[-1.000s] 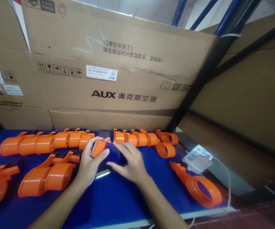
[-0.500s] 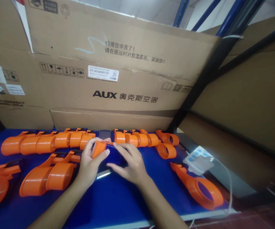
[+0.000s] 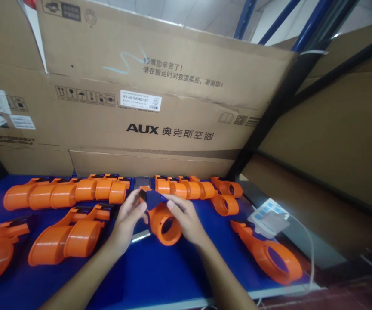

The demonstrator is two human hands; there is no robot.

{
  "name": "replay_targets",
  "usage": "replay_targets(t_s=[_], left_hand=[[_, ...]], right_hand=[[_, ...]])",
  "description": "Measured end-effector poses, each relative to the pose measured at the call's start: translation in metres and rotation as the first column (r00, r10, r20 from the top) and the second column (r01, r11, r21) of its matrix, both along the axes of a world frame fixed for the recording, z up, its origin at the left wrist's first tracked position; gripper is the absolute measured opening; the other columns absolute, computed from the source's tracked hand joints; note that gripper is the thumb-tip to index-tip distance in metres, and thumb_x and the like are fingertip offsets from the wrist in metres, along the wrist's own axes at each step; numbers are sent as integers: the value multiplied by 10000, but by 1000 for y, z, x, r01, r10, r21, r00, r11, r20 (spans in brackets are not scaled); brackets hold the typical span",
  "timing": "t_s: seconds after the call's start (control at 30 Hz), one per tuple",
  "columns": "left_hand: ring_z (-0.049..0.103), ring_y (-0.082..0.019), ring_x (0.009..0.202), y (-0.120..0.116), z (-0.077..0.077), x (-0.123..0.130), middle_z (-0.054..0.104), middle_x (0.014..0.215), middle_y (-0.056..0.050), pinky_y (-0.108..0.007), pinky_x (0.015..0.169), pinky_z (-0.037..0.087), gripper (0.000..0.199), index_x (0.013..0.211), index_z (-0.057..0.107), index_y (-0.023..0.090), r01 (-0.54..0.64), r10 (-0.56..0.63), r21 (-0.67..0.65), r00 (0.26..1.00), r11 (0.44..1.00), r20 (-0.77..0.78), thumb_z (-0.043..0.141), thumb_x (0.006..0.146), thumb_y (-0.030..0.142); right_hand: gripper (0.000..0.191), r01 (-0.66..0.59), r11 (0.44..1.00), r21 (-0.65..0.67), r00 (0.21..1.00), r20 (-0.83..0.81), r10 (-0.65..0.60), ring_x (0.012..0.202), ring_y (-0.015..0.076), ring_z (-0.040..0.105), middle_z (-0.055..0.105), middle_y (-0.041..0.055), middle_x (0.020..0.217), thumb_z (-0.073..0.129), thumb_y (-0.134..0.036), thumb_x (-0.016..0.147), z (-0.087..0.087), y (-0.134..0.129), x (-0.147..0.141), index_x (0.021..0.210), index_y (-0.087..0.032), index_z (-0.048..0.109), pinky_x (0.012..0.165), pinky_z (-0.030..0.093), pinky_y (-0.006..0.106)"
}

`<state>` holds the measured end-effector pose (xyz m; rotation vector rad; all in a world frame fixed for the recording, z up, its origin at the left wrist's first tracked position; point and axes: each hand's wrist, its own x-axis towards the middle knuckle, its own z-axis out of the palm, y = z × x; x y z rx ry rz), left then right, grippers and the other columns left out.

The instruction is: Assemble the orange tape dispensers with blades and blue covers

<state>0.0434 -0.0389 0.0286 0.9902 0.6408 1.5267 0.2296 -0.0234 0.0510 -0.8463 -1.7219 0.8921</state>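
Observation:
Both my hands hold one orange tape dispenser (image 3: 156, 220) above the middle of the blue table. Its round hub hangs down towards me, with the hollow end in view, and a dark blue flap (image 3: 154, 198) sits across its upper part. My left hand (image 3: 128, 220) grips the dispenser's head, thumb on the near side. On the other side, my right hand (image 3: 186, 218) has its thumb and fingers closed round the flap and hub edge. Just below my left fingers, a flat silvery strip (image 3: 140, 236) lies on the table.
Several similar dispensers (image 3: 40, 196) line the back of the blue table (image 3: 160, 275); more lie at left (image 3: 84, 237) and right (image 3: 281, 262). A phone-like dark device (image 3: 142, 182) is at the back. A white box with a cable (image 3: 269, 217) sits right, before cardboard (image 3: 173, 107).
The dispenser has turned in my hands. Its serrated edge no longer shows, while the round hub and blue flap have come into view. My right hand's fingers have closed in.

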Motion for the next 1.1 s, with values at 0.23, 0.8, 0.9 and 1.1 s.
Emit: replay_targets(t_s=[0.23, 0.8, 0.9, 1.1], left_hand=[[749, -232, 846, 2, 1, 7, 789, 950, -73, -304, 755, 589, 383, 1033, 729, 168, -11, 57, -248, 982, 969, 180, 871, 744, 376], [528, -94, 352, 16, -14, 2, 663, 718, 23, -216, 316, 418, 498, 1047, 601, 208, -18, 3, -441, 999, 898, -35, 817, 746, 540], [536, -102, 346, 14, -17, 4, 676, 720, 4, -216, 316, 405, 554, 1039, 564, 206, -2, -76, -445, 984, 896, -159, 763, 761, 642], [587, -114, 426, 9, -11, 3, 733, 853, -68, -180, 326, 345, 667, 1255, 506, 223, 59, -212, -370, 897, 927, -387, 618, 832, 726]], right_hand=[[580, -82, 954, -289, 992, 68, 106, 667, 176, 592, 635, 19, 702, 449, -643, 995, -11, 4, -4, 755, -163, 669, 655, 505, 296], [466, 176, 827, 534, 919, 213, -332, 1085, 308, 701, 691, 152, 1227, 461, -523, 993, -18, 4, 14, 1318, -198, 538, 925, 566, 428], [481, 147, 797, 586, 901, 254, -353, 1050, 306, 724, 716, 148, 1209, 530, -508, 960, -13, 4, 21, 1320, -189, 550, 891, 577, 407], [362, 254, 772, 582, 823, 290, -489, 939, 252, 755, 755, 104, 1144, 548, -406, 966, 0, -17, 56, 1257, -200, 607, 832, 584, 346]])
